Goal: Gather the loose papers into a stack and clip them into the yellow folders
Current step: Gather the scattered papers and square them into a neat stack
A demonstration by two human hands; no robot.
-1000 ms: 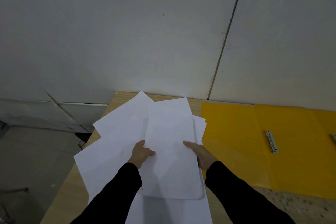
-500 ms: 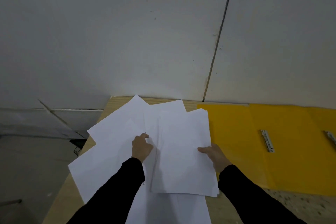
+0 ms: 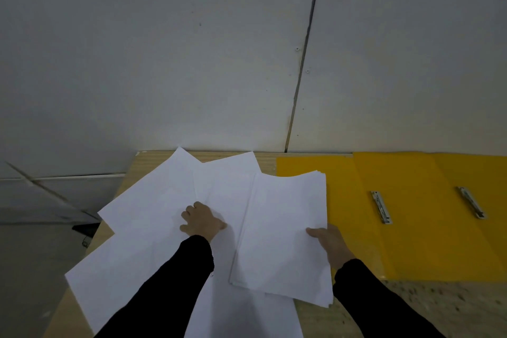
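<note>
White paper covers the left half of the wooden table (image 3: pixel 411 310), and the gathering step is only partly done. The right hand (image 3: pixel 329 244) grips a stack (image 3: pixel 285 228) by its right long edge, thumb on top and fingers underneath. The left hand (image 3: pixel 201 221) lies on the loose sheets (image 3: pixel 148 217) with bent fingers, tips down on the paper; I cannot tell whether it pinches a sheet or only presses.

The stack's long axis runs from the person toward the wall (image 3: pixel 192 63), leaning a little to the right at the far end, and its right edge overlaps the left flap of the yellow folders (image 3: pixel 411 241). The loose sheets fan out to the left, each at its own angle, one corner pointing at the wall.

The folders lie open and flat to the right, their metal clips (image 3: pixel 380 207) bare — nothing is filed yet.

Next, I judge, the left hand has to draw a loose sheet in and turn it to match the stack's long axis before it joins.
</note>
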